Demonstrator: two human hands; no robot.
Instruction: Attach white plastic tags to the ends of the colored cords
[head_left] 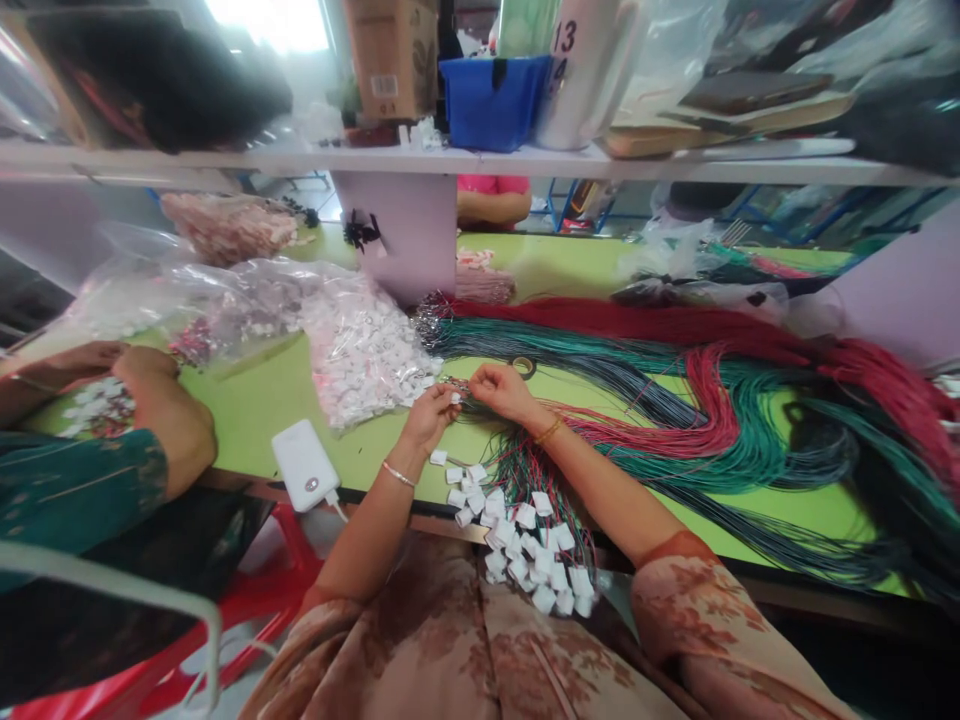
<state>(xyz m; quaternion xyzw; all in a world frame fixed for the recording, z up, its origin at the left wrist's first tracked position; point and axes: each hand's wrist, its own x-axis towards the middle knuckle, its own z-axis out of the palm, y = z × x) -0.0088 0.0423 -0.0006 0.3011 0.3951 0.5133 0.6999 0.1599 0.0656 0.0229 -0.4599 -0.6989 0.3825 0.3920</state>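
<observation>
My left hand [427, 418] pinches a small white connector housing [455, 398] at its fingertips. Close beside it, my right hand [504, 392] is closed, thumb and fingers pressed together at the ends of thin wires; the exact wire in its grip is too small to make out. Below my hands hangs a bunch of red, green and black wires [517, 465], with many white connectors [525, 540] on their ends over the table edge and my lap. Long bundles of red wires [637, 320], green wires [750, 430] and dark wires [637, 385] lie to the right.
A clear bag of white connectors [367, 350] lies left of my hands. A roll of tape [523, 368] sits behind them. A white power bank [304, 465] rests at the table edge. A co-worker's arm [165, 420] is at left. A shelf [300, 160] carries a blue bin [491, 105].
</observation>
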